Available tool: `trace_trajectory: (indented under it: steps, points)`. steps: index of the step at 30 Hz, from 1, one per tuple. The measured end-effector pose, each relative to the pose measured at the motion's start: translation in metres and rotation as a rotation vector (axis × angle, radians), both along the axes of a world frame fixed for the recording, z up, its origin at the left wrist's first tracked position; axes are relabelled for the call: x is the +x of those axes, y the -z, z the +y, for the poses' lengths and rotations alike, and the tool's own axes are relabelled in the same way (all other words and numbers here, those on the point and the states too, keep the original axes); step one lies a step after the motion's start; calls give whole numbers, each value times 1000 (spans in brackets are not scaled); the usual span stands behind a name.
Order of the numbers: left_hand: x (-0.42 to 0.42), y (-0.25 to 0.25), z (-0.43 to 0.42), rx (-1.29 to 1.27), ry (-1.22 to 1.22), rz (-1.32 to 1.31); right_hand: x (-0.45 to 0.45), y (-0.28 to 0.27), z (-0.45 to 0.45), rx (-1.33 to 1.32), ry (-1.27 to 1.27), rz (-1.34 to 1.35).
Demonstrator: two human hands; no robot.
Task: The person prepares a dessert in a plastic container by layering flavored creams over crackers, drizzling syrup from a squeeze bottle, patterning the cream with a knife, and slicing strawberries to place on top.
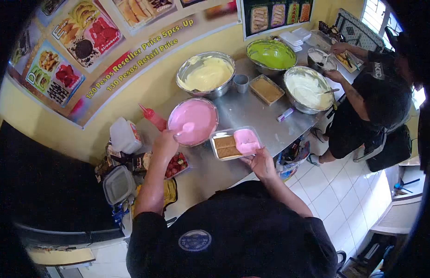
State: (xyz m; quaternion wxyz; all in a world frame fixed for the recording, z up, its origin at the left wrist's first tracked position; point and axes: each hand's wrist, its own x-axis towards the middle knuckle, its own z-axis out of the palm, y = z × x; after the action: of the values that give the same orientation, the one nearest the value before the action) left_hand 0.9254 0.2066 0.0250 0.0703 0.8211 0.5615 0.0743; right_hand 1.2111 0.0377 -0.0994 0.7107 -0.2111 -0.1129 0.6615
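My left hand is closed around the handle of a spoon. The spoon's head, coated in pink cream, is at a metal bowl of pink cream. In my right hand is a clear plastic container, gripped by its near right corner above the table's edge. Brown biscuits cover its left part over white cream. A mound of pink cream fills its right part. Beside the pink bowl lies a red squeeze bottle. Strawberries in a clear tub sit close to my left forearm.
On the metal table stand bowls of yellow cream, green cream and white cream. A grey cup and a biscuit-topped container sit between them. At the right, another person holds a smaller bowl.
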Motion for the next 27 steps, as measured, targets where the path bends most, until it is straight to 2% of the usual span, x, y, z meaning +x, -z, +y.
trace_trajectory:
  steps: [1,3,4,6,8,12,14,15,17,18,19,21,22,23,25,27]
  points:
    - [-6,14,10,7,6,-2,3,1,-1,-58,0,-8]
    - [-15,54,37,-37,49,279,4,-11,-6,-78,18,28]
    - [-8,48,46,-27,58,278,6,-22,-9,-25,-14,17]
    - [14,29,61,272,217,152,9,-27,-14,31,-63,-4]
    - [47,5,83,335,291,-181,14,-22,-15,19,-89,64]
    - [89,12,157,262,324,-254,16,-22,-12,-45,-50,183]
    - [95,23,201,105,424,-143,21,-27,-11,-59,-1,165]
    - [100,30,219,111,436,-148,25,-16,-11,-20,-12,177]
    - [111,42,250,169,162,-57,29,-6,-8,-16,14,140]
    - [108,64,273,178,207,64,32,2,-9,-16,25,133]
    - [118,71,279,178,215,55,35,7,-11,-14,9,114]
    - [140,86,289,-14,272,275,43,19,-6,-17,-3,91]
    - [152,87,279,83,279,308,44,20,-2,2,-39,143]
    - [161,79,273,77,282,308,43,22,0,18,-77,199]
    - [168,56,256,64,321,321,44,15,2,-86,-44,134]
    - [157,43,253,46,310,277,44,-22,16,-323,-159,-131]
